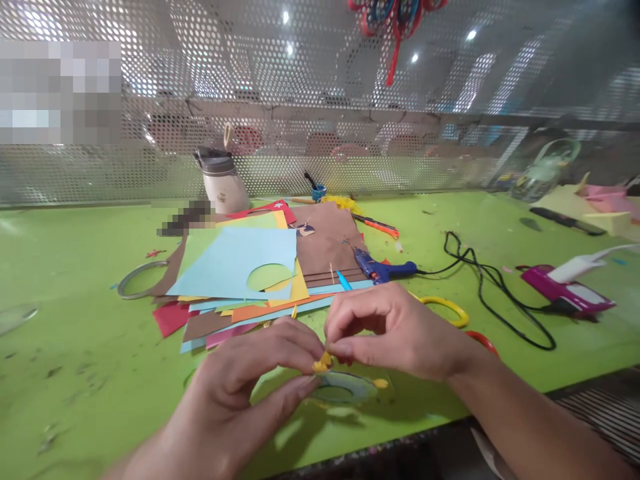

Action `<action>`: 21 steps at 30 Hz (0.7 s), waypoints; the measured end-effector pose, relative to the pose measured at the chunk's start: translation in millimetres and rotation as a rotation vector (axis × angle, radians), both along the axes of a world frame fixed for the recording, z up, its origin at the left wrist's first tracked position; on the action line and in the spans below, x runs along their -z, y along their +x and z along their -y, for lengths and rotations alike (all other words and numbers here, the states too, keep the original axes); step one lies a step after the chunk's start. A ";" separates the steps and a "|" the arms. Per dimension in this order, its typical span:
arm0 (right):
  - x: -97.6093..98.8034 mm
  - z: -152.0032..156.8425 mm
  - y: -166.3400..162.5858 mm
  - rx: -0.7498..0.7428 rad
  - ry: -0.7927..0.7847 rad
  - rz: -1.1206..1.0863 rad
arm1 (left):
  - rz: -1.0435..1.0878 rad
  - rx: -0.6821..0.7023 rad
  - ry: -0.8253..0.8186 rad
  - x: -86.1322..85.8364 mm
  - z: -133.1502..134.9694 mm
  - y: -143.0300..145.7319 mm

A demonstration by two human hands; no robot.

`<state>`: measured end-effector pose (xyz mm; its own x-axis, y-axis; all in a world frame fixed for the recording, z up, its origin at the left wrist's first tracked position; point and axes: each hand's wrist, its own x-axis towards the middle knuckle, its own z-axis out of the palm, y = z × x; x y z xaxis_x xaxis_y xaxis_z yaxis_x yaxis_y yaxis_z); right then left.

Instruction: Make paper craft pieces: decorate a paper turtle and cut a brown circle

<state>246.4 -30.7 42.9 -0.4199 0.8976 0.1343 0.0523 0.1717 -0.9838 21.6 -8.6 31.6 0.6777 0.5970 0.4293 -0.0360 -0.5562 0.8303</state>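
While we pinch the yellow scrap point(321, 363) above the counter's point(75, 300) front edge, our left hand point(250, 383) and right hand point(395, 330) both grasp it by fingertips. We judge it light, soft and easily crushed, so a gentle grip at its edges suits it.

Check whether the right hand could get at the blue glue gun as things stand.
Probably yes: the glue gun lies just beyond the right hand, nothing standing between. But it and the left hand pinch a small yellow piece, so its grip is busy.
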 end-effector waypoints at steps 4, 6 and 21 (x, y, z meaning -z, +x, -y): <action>-0.5 -1.1 5.4 0.002 0.036 -0.048 | 0.035 -0.052 -0.065 0.9 -0.7 0.0; -1.0 -1.2 7.2 0.002 0.046 -0.058 | 0.056 -0.065 -0.103 0.6 -0.8 0.6; -4.0 -2.1 7.6 0.003 -0.116 -0.072 | 0.113 0.075 -0.663 8.7 -9.5 -4.3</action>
<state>254.0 -28.6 46.9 -0.4104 0.9100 0.0593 -0.0186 0.0567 -0.9982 17.3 0.9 22.9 0.6999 0.7119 0.0589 -0.1611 0.0770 0.9839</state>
